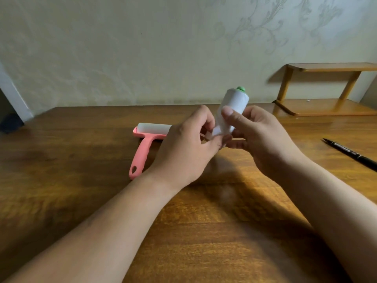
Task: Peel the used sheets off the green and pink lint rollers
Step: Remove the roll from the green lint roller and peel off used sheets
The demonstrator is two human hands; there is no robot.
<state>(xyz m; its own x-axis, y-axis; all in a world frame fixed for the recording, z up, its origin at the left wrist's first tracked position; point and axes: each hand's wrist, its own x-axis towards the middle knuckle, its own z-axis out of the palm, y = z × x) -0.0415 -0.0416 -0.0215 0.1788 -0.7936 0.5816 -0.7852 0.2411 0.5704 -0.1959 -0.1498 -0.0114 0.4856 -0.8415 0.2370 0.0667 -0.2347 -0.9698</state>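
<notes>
The green lint roller [234, 103] is held up above the table, its white roll tilted with the green end cap pointing up and away. My right hand [257, 137] grips the roll from the right, thumb across its front. My left hand [189, 148] pinches a loose corner of the white sheet [216, 132] at the roll's lower end. The green handle is hidden behind my hands. The pink lint roller [142, 148] lies flat on the table to the left, its white roll partly behind my left hand, handle pointing toward me.
A black pen [350, 154] lies on the wooden table [81, 190] at the right. A small wooden shelf [326, 88] stands at the back right against the wall. The wall runs along the table's far edge.
</notes>
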